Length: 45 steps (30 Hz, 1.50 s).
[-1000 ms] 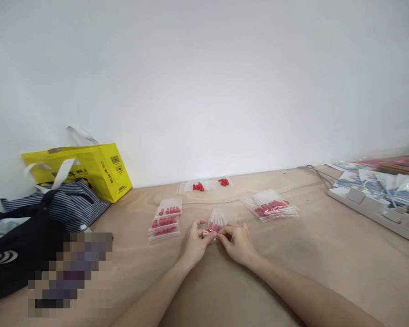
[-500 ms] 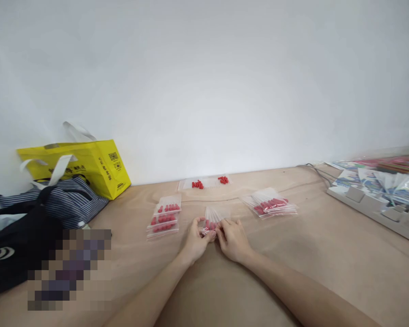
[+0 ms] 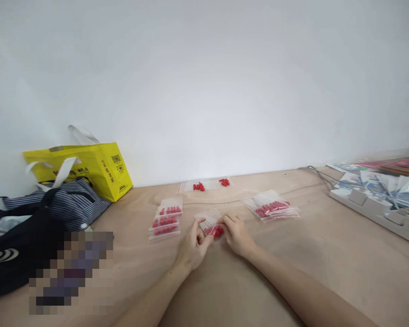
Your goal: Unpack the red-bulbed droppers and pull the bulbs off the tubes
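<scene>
A clear zip bag (image 3: 207,218) lies on the table between my hands, with thin pale sticks fanned out in it. Their red ends (image 3: 218,232) bunch at the near side of the bag. My left hand (image 3: 192,247) holds the left near edge, thumb against the plastic and index finger curved along the side. At the right edge, the fingers of my right hand (image 3: 237,236) pinch the bag, partly hiding it. Whether the seal is closed I cannot tell.
Left stand overlapping bags of red-ended sticks (image 3: 165,221); right, a similar pile (image 3: 271,206). Loose red caps (image 3: 199,186) rest on a clear bag by the wall. A yellow bag (image 3: 112,172), a striped bag (image 3: 71,204) and a white power strip (image 3: 375,211) flank the table.
The bag's far end has swung left and its red ends now show more fully in a cluster. My right fingers have shifted up along its right edge; my left thumb has drawn back slightly.
</scene>
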### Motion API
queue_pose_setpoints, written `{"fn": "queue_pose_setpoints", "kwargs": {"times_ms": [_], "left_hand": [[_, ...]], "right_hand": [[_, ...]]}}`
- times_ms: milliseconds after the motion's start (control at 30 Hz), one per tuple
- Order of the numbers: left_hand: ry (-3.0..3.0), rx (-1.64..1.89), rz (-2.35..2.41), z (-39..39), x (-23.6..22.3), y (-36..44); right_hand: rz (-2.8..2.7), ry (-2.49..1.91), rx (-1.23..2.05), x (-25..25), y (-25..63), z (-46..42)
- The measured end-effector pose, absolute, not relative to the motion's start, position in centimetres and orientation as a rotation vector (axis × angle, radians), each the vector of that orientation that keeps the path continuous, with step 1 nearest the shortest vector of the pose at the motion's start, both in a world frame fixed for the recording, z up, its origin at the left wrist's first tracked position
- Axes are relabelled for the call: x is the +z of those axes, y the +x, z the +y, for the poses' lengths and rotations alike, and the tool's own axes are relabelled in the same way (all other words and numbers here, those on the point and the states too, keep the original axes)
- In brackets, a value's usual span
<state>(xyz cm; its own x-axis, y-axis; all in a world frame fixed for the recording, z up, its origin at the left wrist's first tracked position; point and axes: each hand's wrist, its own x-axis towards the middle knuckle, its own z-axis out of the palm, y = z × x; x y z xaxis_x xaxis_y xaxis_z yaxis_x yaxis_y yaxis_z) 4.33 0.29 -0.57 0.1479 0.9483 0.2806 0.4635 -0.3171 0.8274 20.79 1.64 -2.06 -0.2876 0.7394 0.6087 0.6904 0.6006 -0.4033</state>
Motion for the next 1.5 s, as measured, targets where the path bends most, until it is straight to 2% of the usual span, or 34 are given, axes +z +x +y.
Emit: {"fn": "queue_pose_setpoints", "kwargs": {"times_ms": [133,233,300,533,633,867,1033,1233,1367,1500], "left_hand": [[2.477,0.953,1.334,1.7,0.3,2.1],[2.621,0.663,1.26,2.5,-0.1,1.5],[2.642,0.593,1.228,2.4,-0.4,1.6],[2.54,0.818,1.214,0.7,0.0,2.5],[2.474,0.87,1.229,0.9,-0.1,2.4],[2.36,0.74,1.279,1.4,-0.7,2.2],[2.354,0.751,1.316,1.3,-0.7,2.3],[2.35,0.794,1.318,1.1,-0.5,2.6],[2.346,0.782,1.311,1.0,-0.4,2.5],[2.333,0.782,1.297,1.1,-0.4,2.4]], "right_hand": [[-2.071,-1.06,0.167,-2.5,22.4,1.5],[-2.054,-1.139,0.173,-2.9,23.2,1.4],[-2.043,-1.212,0.146,-2.9,23.5,1.4],[-1.944,-1.504,0.033,-2.2,23.8,1.4],[-2.021,-1.412,0.185,-2.2,23.7,1.7],[-1.963,-1.066,0.72,-1.5,23.4,1.6],[-2.005,-0.889,0.771,-0.8,23.3,1.3],[-1.88,-1.091,0.844,-2.2,22.9,2.0],[-1.923,-1.072,0.806,-2.3,22.8,1.8],[-1.916,-0.954,0.908,-2.0,22.3,1.4]]}}
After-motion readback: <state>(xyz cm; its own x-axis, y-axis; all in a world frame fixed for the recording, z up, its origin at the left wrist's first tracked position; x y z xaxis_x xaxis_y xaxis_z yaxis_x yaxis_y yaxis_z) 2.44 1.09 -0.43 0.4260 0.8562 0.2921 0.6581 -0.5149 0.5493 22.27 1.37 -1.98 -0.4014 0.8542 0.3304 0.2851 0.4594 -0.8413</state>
